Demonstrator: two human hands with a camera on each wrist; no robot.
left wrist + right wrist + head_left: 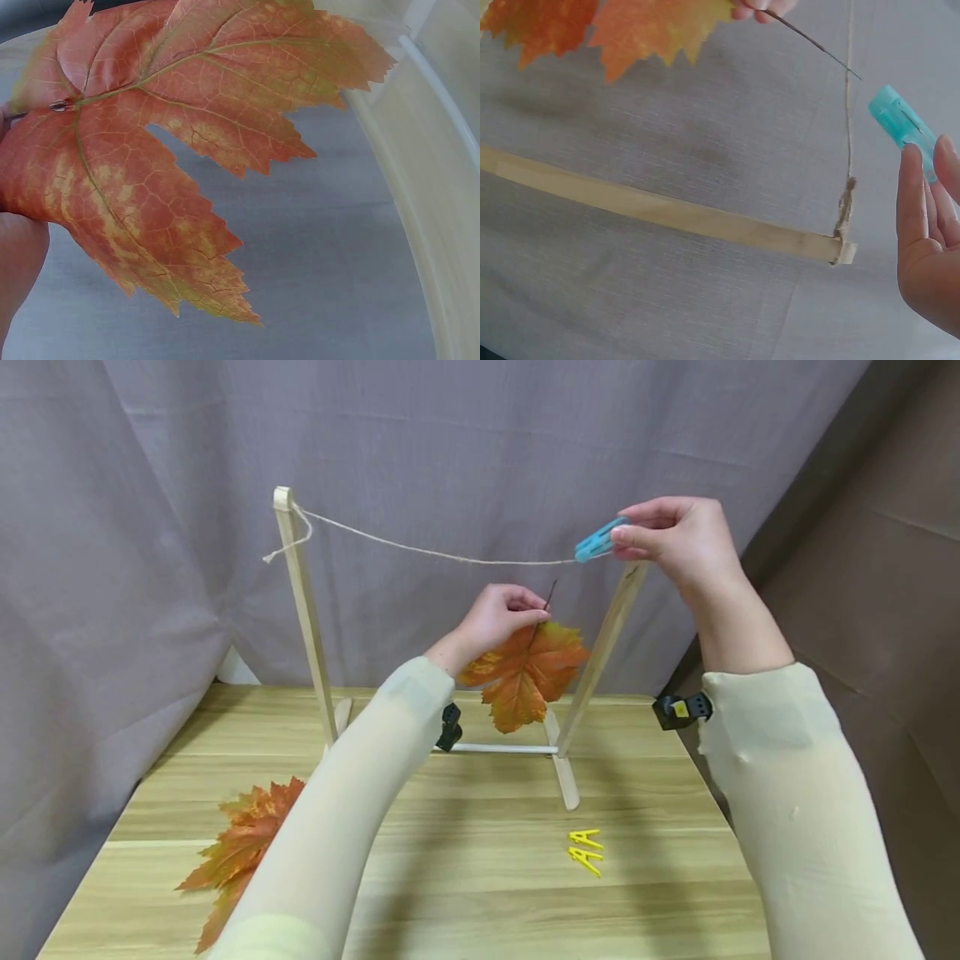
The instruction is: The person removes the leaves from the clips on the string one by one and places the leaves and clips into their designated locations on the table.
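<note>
Leaf [150, 150] veins show close only from left wrist.

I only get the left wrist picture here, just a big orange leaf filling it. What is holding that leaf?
Observer: The left hand pinches the orange leaf by its stem, below a twine line strung between two wooden posts.
Operator: And the other hand?
Observer: The right hand holds a blue clothespin up at the twine, near the right post.
Operator: Is the leaf on the line yet?
Observer: No, the stem tip sits just under the twine, apart from the clothespin.
Operator: Anything else on the table?
Observer: Two yellow clothespins lie on the wooden table, and more orange leaves lie at its left.
</note>
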